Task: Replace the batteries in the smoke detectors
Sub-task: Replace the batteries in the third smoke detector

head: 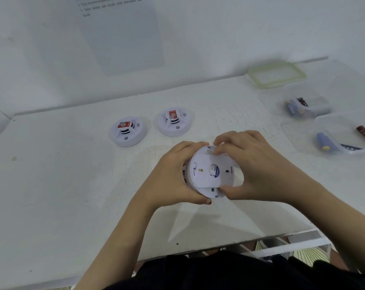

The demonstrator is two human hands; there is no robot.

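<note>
Above the near-middle of the table (51, 185) we hold the smoke detector (208, 174) between both hands, back face tilted up at us. Left hand (173, 174) wraps the left rim. Right hand (254, 164) pinches the back plate (204, 162), fingers on its far edge, thumb on its near edge. Disc axis points at us, so the twist (our guess: plate coming off) runs about that axis. Nearer battery tub (342, 130) lies right, on the right hand's side.

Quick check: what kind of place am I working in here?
Looks like a staged work bench: plain white table against a wall, printed instruction sheet posted above, batteries sorted in clear containers.
</note>
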